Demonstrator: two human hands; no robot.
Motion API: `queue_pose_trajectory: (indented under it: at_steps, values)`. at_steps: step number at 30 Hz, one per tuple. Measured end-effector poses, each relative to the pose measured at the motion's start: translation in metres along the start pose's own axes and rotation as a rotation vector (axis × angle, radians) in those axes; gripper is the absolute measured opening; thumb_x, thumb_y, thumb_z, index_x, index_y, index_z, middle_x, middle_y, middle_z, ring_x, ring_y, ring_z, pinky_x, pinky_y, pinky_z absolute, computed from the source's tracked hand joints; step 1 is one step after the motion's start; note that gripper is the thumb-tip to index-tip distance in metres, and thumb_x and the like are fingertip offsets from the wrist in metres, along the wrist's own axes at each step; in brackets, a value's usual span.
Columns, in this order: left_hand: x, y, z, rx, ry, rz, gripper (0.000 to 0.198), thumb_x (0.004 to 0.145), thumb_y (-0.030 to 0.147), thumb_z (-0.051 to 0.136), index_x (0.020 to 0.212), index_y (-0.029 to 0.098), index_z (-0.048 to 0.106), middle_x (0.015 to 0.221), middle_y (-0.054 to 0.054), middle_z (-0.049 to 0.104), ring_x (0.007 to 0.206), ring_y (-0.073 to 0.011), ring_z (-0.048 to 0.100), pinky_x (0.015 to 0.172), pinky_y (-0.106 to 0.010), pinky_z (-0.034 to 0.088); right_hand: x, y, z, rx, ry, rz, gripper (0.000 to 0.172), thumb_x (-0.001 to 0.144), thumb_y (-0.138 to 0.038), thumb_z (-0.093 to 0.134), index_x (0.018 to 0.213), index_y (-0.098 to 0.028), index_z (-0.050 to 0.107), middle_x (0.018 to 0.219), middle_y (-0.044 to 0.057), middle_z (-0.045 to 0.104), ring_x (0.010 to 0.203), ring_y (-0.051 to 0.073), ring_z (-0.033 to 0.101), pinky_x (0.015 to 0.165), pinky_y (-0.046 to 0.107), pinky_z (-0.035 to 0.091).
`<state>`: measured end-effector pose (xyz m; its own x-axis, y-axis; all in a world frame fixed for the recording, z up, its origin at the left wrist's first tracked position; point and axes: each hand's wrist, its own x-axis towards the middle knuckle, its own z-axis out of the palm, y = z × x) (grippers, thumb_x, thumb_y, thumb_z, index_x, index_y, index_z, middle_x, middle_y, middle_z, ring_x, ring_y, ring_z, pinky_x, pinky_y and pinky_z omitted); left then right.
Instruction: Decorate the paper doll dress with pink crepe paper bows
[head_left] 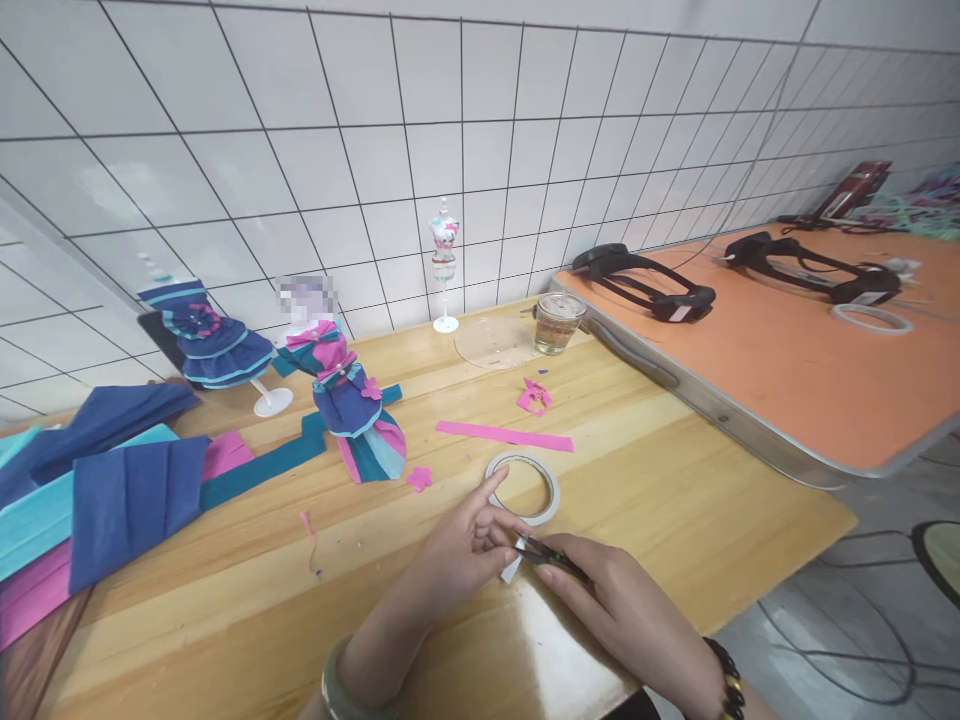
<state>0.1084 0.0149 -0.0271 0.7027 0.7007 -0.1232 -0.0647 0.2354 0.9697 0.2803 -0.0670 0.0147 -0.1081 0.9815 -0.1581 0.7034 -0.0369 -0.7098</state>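
Note:
My left hand [469, 540] pinches a small white strip [512, 568] over the wooden table, its index finger raised beside a roll of white tape [551, 490]. Dark scissors [559, 562] are held in my right hand [611, 600], their tips meeting the strip at my left fingertips. Beyond the roll lies a long pink strip [502, 436]. A pink flower cutout [420, 479] rests left of the roll, and a pink scrap [534, 397] farther back. To the left, a small dress form in a blue, pink and teal dress [349, 400] leans on the table.
At the left are folded blue, teal and pink sheets [139, 510] and a blue dress on a stand [225, 345]. A bare white form [445, 250], a clear disc [491, 343] and a glass of liquid [559, 325] stand near the wall. Black headsets [645, 283] lie on the orange table [810, 380].

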Motion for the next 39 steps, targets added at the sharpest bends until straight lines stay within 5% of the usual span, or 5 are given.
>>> queue_pose_trajectory:
  at_steps: [39]
  values:
    - [-0.0023,0.005,0.0004,0.055,0.017,-0.033,0.081,0.072,0.014,0.062,0.14,0.024,0.018,0.109,-0.012,0.059,0.066,-0.0083,0.05,0.065,-0.025,0.042,-0.0065,0.0065,0.0015,-0.105,0.04,0.046,0.026,0.089,-0.038,0.039,0.098,-0.025,0.06,0.089,0.002,0.068,0.079,0.018,0.064,0.069,0.025,0.047]
